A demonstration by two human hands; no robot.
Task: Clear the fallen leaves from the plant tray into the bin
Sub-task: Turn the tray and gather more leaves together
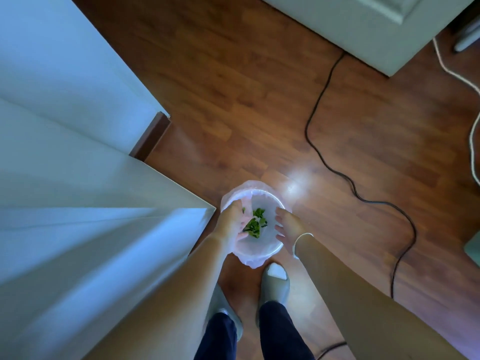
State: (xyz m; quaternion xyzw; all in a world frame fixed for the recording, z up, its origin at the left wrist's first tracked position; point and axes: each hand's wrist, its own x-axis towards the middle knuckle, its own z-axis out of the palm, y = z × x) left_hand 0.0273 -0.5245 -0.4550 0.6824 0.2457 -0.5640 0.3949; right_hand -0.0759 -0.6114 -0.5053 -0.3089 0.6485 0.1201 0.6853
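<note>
A small round white bin (270, 252) lined with a thin plastic bag stands on the wooden floor just ahead of my feet. Green leaves (255, 224) lie or fall inside it, close to my left palm. My left hand (232, 223) is over the bin's left rim, fingers spread and palm turned toward the leaves. My right hand (287, 227) hovers at the bin's right rim, fingers apart and empty. The plant tray is out of view.
A white wall corner (145, 203) juts in at the left, right beside the bin. A black cable (337, 172) snakes across the floor on the right. A white cabinet (363, 29) stands at the back. My slippered feet (275, 284) are below the bin.
</note>
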